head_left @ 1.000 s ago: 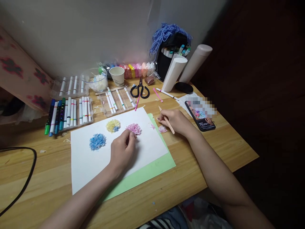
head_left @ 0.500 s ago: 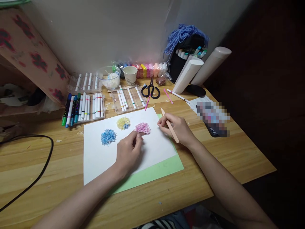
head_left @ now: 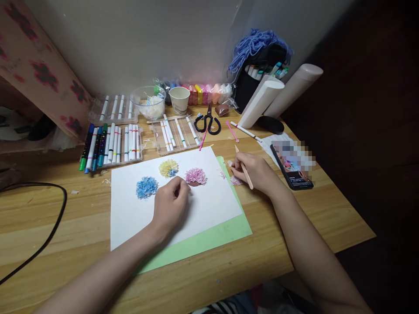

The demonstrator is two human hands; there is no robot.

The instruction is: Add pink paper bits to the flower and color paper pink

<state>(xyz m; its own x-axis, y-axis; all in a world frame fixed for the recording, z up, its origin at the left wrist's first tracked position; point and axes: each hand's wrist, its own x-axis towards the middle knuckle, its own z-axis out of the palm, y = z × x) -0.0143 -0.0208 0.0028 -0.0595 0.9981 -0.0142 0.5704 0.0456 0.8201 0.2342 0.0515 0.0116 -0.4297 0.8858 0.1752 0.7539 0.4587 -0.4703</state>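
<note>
A white sheet of paper [head_left: 203,213] lies over a green sheet [head_left: 225,233]. On the white one sit three fluffy clusters of shredded bits: a blue cluster [head_left: 146,187], a yellow cluster [head_left: 168,167] with a little blue, and a pink cluster [head_left: 195,175] with a brown patch under it. My left hand [head_left: 170,203] rests on the paper, fingers curled and pinched just left of the pink cluster; anything between them is hidden. Off the paper's right edge, my right hand [head_left: 257,170] holds a pointed wooden craft stick [head_left: 248,175], its fingertips down by loose pink shreds [head_left: 235,180].
Behind the paper are cases of markers [head_left: 127,144], black scissors [head_left: 208,124], a paper cup [head_left: 180,101] and a clear bowl [head_left: 149,104]. A phone [head_left: 291,170] lies at right, near white tubes [head_left: 262,104]. A black cable [head_left: 62,213] curves across the left.
My right hand, still with the craft stick, has moved right from the paper's edge to the pink shreds. My left hand has drawn slightly left, away from the pink cluster. The view has shifted a little.
</note>
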